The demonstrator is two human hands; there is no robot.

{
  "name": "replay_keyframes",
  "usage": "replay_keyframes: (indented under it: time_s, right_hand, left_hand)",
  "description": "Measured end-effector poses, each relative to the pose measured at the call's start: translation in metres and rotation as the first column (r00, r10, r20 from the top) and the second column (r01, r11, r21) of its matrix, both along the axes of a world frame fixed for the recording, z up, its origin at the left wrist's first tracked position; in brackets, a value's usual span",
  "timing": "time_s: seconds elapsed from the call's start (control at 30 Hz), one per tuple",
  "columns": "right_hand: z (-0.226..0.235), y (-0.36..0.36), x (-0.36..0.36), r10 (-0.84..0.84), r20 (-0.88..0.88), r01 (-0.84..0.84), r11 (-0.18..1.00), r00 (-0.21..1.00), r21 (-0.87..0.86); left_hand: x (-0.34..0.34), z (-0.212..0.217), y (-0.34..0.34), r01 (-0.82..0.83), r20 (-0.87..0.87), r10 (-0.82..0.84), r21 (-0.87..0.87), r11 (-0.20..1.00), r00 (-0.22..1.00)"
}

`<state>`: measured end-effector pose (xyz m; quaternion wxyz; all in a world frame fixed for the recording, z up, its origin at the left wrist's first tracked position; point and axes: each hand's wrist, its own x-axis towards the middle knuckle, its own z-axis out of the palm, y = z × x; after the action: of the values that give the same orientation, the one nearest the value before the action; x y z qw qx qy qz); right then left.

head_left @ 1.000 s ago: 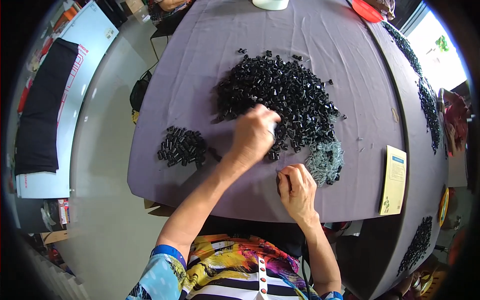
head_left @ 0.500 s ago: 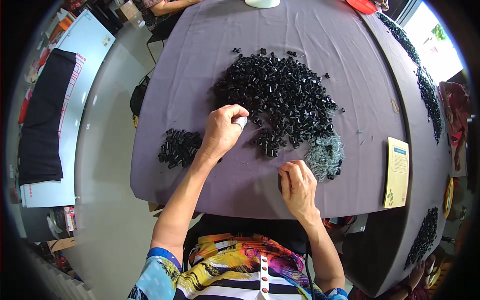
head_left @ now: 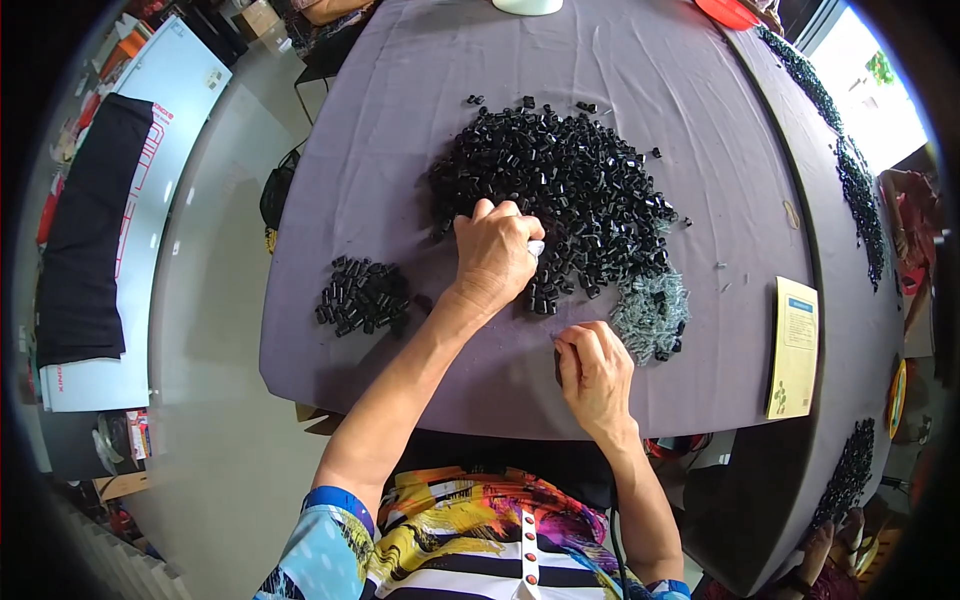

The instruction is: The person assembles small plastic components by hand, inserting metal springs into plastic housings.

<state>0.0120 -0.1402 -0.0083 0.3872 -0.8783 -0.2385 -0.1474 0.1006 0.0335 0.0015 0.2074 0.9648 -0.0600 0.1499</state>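
A large heap of small black plastic pieces (head_left: 560,180) covers the middle of the table. My left hand (head_left: 495,250) reaches over its near edge with fingers curled down, a whitish wrap on one digit. Its fingertips are hidden, so what it grips does not show. My right hand (head_left: 597,375) stays low near the table's front edge, thumb and forefinger pinched together; anything between them is too small to make out. Beside it lies a pile of small clear grey-green pieces (head_left: 650,310). To the left sits a smaller pile of black pieces (head_left: 360,295).
A yellow printed booklet (head_left: 793,345) lies at the right, near a tan rubber band (head_left: 791,214). More black pieces (head_left: 848,470) line the adjoining right table, where another person's hand (head_left: 818,552) shows. A white container (head_left: 527,5) and a red basin (head_left: 726,12) stand at the far edge.
My left hand has moved right, from between the small black pile and the heap to the heap's near edge. My right hand has hardly moved.
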Motion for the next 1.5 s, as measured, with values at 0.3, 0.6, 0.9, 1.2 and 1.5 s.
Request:
replay_keyframes:
  time_s: [0.3,0.6,0.9,1.2,1.5]
  right_hand:
    - [-0.002,0.0,0.001,-0.003,0.012,0.003,1.0,1.0,0.006]
    - [0.002,0.002,-0.001,-0.012,0.002,0.012,1.0,1.0,-0.004]
    - [0.001,0.0,-0.002,-0.007,-0.007,0.007,0.999,1.0,-0.052]
    - [0.001,0.001,-0.004,-0.019,-0.01,0.019,1.0,1.0,0.006]
    - [0.01,-0.006,-0.004,0.037,-0.185,0.025,0.947,0.982,0.319]
  left_hand:
    - [0.002,0.0,0.003,0.152,0.029,-0.151,-0.047,0.987,0.988]
    - [0.01,0.003,0.004,0.295,0.018,-0.296,0.036,0.955,0.955]
    - [0.008,-0.001,0.001,0.31,0.081,-0.316,0.076,0.948,0.945]
    - [-0.009,0.014,0.003,0.246,0.211,-0.205,-0.193,0.95,0.956]
    - [-0.1,0.008,-0.021,-0.264,-0.334,-0.464,-0.941,0.212,0.82]
